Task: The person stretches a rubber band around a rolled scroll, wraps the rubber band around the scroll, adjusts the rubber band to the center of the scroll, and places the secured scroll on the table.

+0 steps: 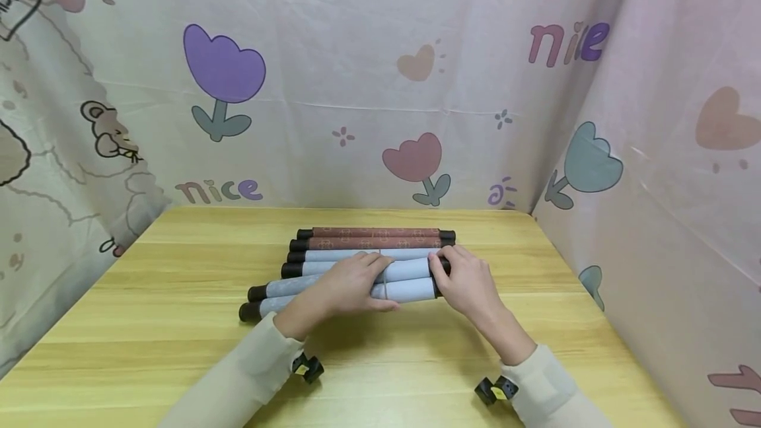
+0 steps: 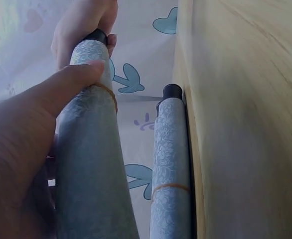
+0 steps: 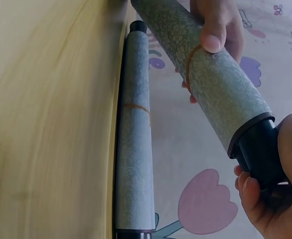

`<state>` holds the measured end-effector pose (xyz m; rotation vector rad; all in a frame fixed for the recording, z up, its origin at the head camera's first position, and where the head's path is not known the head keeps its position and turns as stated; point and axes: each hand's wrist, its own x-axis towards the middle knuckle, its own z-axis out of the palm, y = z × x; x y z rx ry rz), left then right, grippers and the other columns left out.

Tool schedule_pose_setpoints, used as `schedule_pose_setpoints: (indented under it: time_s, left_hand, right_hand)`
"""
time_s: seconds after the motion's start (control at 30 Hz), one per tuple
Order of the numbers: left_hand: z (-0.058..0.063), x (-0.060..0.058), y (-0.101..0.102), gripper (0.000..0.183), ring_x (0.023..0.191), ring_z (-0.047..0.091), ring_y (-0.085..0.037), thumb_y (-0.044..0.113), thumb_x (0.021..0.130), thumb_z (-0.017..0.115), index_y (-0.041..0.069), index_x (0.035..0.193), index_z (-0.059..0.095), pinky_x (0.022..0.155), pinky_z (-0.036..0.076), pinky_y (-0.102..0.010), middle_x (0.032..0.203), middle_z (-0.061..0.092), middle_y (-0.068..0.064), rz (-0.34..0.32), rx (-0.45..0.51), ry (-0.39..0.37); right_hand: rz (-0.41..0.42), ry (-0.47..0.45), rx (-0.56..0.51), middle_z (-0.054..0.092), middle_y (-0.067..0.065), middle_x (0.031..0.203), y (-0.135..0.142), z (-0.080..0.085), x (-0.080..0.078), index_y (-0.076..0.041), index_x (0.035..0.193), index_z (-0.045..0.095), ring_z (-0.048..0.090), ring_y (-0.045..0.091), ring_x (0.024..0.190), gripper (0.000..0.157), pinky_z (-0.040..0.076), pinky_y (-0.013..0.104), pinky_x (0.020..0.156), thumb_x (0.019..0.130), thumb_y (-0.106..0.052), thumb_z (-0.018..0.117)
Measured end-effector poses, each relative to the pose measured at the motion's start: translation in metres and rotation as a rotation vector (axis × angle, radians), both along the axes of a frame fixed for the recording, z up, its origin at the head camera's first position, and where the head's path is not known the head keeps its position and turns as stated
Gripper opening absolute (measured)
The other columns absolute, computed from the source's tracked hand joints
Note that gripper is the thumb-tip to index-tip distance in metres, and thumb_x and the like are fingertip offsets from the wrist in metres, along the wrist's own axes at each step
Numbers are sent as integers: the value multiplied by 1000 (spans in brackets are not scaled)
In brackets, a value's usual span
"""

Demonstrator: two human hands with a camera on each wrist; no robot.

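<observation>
A light-blue patterned scroll (image 1: 410, 290) lies across both hands, its two rolls side by side with black end knobs and a thin band round them. My left hand (image 1: 351, 286) grips it around the middle, thumb along the near roll by the band. At its right end, my right hand (image 1: 470, 283) holds the black knobs (image 3: 258, 154) between thumb and curled fingers. Both wrist views show this scroll raised above the tabletop and tilted. Just behind it, another light-blue banded scroll (image 3: 136, 124) rests on the table, partly covered by the left hand in the head view.
Farther back on the wooden table (image 1: 196, 263) lies a dark red patterned scroll (image 1: 380, 242) with black knobs, parallel to the blue one. A printed curtain (image 1: 333, 38) hangs behind the table and along its sides. Small black devices (image 1: 307, 367) are strapped at both wrists.
</observation>
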<state>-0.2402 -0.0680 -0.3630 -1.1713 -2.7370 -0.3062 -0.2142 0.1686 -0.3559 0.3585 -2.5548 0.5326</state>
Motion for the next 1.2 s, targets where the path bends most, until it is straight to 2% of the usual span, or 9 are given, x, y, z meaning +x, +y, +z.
schedule_pose_setpoints:
  time_s: [0.2,0.37,0.47,0.57,0.67,0.8,0.97,1.2]
  left_hand:
    - [-2,-4,-4,84,116,55,-28,64,82,66,6,140,48,96,46,-44,130,57,-11,11,-23,-27]
    - [-3,-6,-9,81,118,54,-28,63,82,67,10,141,47,97,46,-45,132,56,-9,42,-23,-61]
    - [-3,-6,-10,86,121,52,-28,67,82,65,11,144,44,99,44,-45,135,54,-10,53,-20,-69]
    - [-2,-6,-10,95,124,50,-29,71,80,63,11,148,38,102,41,-45,138,52,-11,47,8,-61]
    - [-1,-5,-7,100,125,49,-30,74,78,61,11,151,35,103,41,-46,139,51,-11,14,42,-35]
    - [-2,-3,-3,92,123,51,-29,71,82,60,10,148,40,100,43,-46,136,53,-11,-14,38,-11]
    - [-2,-3,-3,82,120,52,-29,63,85,63,10,145,43,99,44,-46,133,55,-10,5,19,-25]
    - [-1,-4,-6,82,120,52,-27,66,85,61,11,144,44,99,44,-44,133,55,-9,22,-6,-34]
  right_hand:
    - [-25,-20,-9,68,6,91,7,-1,-3,-8,93,71,66,29,77,29,52,46,67,98,-31,55]
    - [-50,-39,-11,68,7,90,12,1,-3,-8,95,72,66,31,78,30,52,47,69,99,-33,54]
    - [-57,-49,-10,67,7,89,12,2,-3,-8,95,72,66,31,77,31,51,47,70,99,-33,54]
    - [-58,-43,-7,67,7,89,11,3,-2,-9,94,71,66,30,78,30,51,47,70,98,-33,54]
    - [-41,-29,-6,68,7,90,9,3,-2,-9,93,71,65,29,76,30,51,46,69,99,-33,54]
    - [-28,-22,-6,67,6,89,6,3,-2,-9,92,70,64,28,74,30,51,45,65,99,-33,53]
    - [-39,-27,-13,68,7,90,8,3,-3,-9,92,70,66,30,77,30,52,46,68,99,-33,54]
    - [-40,-24,-10,68,8,89,12,5,-4,-8,93,71,66,29,76,30,52,45,67,98,-33,55]
